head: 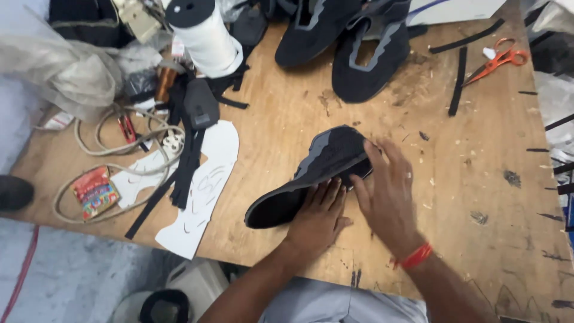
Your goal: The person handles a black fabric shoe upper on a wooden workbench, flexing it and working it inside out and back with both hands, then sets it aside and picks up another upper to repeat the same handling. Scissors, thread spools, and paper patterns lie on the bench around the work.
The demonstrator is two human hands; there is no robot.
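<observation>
The scene was evenly and fairly brightly lit, with soft light that seemed to fall from above. Shadows were short and weak: a thin dark edge lay under the black shoe upper (311,173) and beneath the left hand (317,218) and right hand (388,197) on the wooden worktop (478,149). A mild sheen showed on the white spool (206,36) and the clear plastic bag (60,66) at upper left. The black fabric lost most of its detail in the dark tones. The wide lens bent the worktop's edges outward, and the corners looked softer. The whole picture was slightly smeared and compressed, with fine texture blurred.
</observation>
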